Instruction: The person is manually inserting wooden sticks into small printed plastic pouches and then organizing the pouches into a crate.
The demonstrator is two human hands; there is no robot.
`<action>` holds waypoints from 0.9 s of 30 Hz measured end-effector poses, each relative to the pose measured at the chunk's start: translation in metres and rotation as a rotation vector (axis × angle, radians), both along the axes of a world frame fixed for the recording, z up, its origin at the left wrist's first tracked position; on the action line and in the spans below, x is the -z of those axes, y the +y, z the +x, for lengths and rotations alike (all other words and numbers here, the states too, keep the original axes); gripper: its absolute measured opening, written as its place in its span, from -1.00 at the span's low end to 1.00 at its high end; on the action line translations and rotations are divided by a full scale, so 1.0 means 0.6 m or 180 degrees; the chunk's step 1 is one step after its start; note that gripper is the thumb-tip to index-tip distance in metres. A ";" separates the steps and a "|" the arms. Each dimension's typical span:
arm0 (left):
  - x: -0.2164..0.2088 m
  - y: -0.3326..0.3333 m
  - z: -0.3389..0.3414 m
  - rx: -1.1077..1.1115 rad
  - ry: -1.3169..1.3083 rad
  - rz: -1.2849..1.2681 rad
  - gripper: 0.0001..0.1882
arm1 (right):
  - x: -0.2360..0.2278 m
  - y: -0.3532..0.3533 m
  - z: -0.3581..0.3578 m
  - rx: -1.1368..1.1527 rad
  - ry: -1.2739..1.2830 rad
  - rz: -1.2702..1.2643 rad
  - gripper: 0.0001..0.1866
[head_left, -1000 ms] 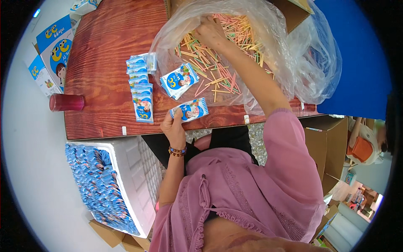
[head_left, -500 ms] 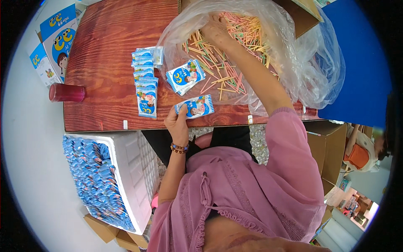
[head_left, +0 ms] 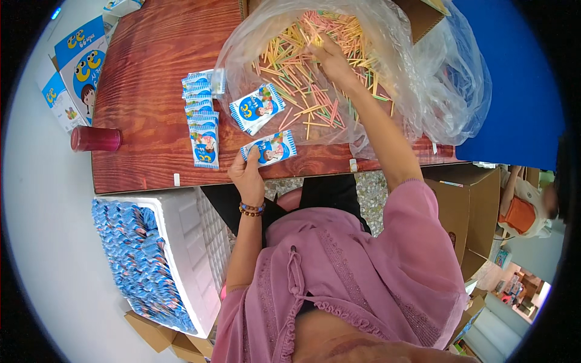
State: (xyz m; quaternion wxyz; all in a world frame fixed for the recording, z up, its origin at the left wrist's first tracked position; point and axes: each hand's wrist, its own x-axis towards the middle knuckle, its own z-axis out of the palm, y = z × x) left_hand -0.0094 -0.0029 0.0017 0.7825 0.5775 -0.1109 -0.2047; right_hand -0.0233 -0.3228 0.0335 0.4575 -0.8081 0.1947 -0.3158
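My left hand (head_left: 247,176) pinches the lower left corner of a small blue-and-white packet (head_left: 275,148) at the table's near edge. Over a pile of thin pastel sticks (head_left: 348,36) inside a clear plastic bag (head_left: 242,45), my right hand (head_left: 331,59) has its fingers closed round a few pale yellow and pink ones; the fingertips are partly hidden. Between my hands lie a couple of overlapping packets (head_left: 257,109) on the bag's edge. To their left runs an overlapping row of the same packets (head_left: 203,130).
A red-lidded jar or cup (head_left: 97,139) lies on the red wooden table (head_left: 145,72) at left. Below it stands a white foam box (head_left: 175,242) packed with blue packets. Printed cartons (head_left: 82,66) lean at far left; cardboard boxes (head_left: 463,206) stand right, near another person (head_left: 520,206).
My right hand has drawn back toward me and right from deeper in the bag, and sticks now show at its fingertips. My left hand keeps the packet. The whole view has shifted slightly.
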 end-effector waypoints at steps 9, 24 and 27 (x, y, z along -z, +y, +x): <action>0.000 -0.002 0.000 -0.0015 0.0008 -0.0005 -0.85 | 0.063 0.052 -0.072 0.0726 0.0502 -0.0455 -0.82; 0.006 -0.007 0.003 -0.0093 0.0100 -0.0108 -0.84 | 0.005 0.083 -0.090 0.0331 -0.0226 0.0897 -0.81; -0.034 -0.021 0.004 -0.0165 0.0452 -0.0114 -0.81 | -0.039 0.124 -0.093 0.0067 -0.1435 0.2046 -0.84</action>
